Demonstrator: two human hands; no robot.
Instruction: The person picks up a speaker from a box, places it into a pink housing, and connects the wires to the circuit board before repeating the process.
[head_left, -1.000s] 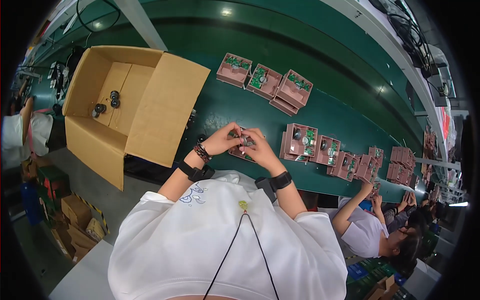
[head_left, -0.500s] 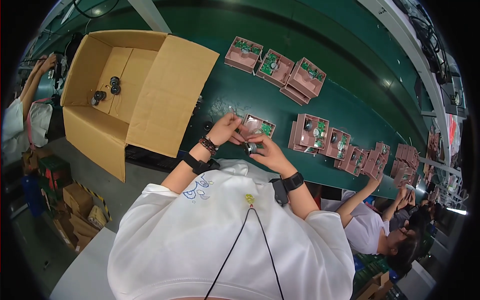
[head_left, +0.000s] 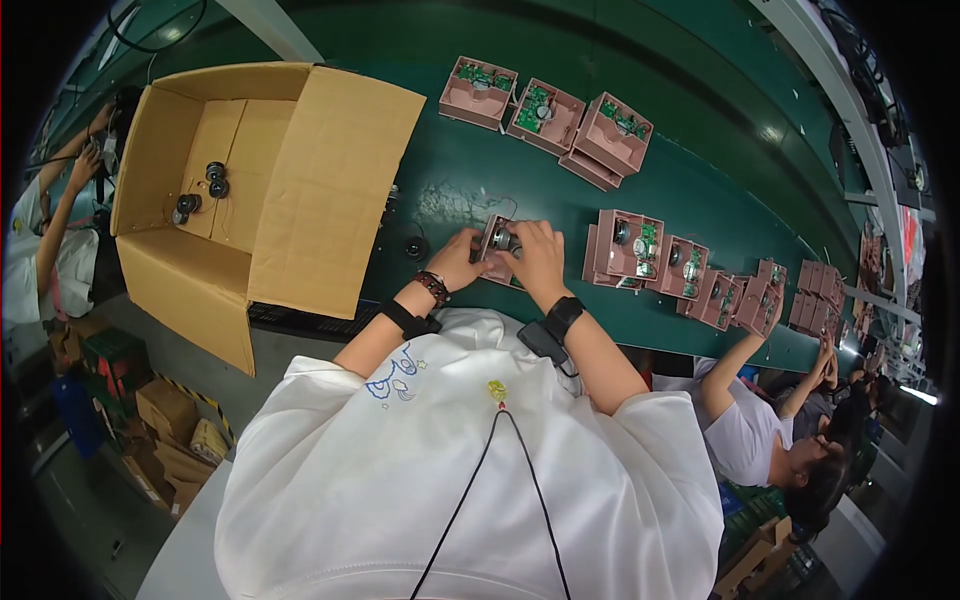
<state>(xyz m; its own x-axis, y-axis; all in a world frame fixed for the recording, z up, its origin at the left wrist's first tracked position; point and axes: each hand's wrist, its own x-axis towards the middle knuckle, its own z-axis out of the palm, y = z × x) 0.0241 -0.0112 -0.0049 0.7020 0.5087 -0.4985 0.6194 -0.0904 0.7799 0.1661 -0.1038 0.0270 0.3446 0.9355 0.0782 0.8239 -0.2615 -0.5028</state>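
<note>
Just in from the near edge of the green surface (head_left: 560, 205), your right hand (head_left: 540, 258) bends thumb and fingers round a speaker (head_left: 501, 240) at the far left corner of a small pink box (head_left: 497, 263). Your left hand (head_left: 453, 264) curls against the box's left wall; whether it pinches, the view cannot tell. The speaker is probably dense and stiff, its smooth rim slippery and its cone fragile: grip its sides. The box seems light and rigid; hold its walls. Leftward, a loose speaker (head_left: 415, 247) lies near the cardboard box (head_left: 335, 195).
</note>
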